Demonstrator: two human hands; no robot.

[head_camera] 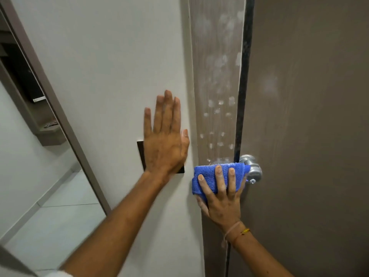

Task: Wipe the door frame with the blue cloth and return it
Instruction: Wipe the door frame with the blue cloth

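Note:
A brown door frame (216, 62) runs up the middle, dotted with whitish smudges and fingerprints. My right hand (221, 198) presses a folded blue cloth (209, 174) flat against the frame at knob height, fingers spread over it. My left hand (165, 140) lies flat and open on the white wall (103, 76) just left of the frame, covering most of a dark square plate (140, 151).
A silver door knob (252, 169) sticks out right beside the cloth on the brown door (309, 116). A dark gap (242, 96) separates frame and door. At the left, another brown frame (60, 124) borders an opening with tiled floor (56, 216) and shelves.

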